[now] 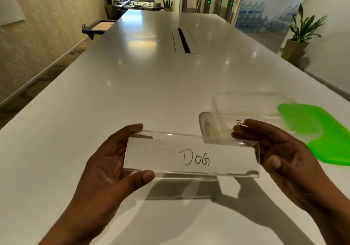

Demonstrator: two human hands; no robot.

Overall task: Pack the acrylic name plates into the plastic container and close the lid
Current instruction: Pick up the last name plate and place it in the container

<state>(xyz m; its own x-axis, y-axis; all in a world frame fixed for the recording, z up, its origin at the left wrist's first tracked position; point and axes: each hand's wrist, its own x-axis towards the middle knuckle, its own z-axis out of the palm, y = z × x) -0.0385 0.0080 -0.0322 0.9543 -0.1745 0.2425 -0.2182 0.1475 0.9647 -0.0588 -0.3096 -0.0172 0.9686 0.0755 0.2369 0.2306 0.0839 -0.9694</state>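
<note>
1. While we look down past our wrists, we hold a clear name plate [191,154] above the white table [132,93], its long axis running left to right across our view and its face, handwritten "DOG", turned up toward us with the letters upright.
2. Our left hand [111,159] grips the plate's left end: the thumb presses the near edge and the fingers curl over the far edge, so the end is pinched between them.
3. Our right hand [280,153] takes the right end the same way, thumb on the near side, fingers bunched together behind the far edge.
4. The plate casts a shadow on the table beneath it, so it hangs clear of the surface.
5. Just beyond the plate's right end sits the clear plastic box [251,106], open on top; a second name plate [210,127] leans at its left side, with handwriting we can only partly read. Whether it touches the box we cannot tell.
6. The green lid [320,131] lies flat on the table to the right of the box, partly behind our right hand.
7. Farther up the table is a cable slot [183,40], well apart from everything else.
</note>
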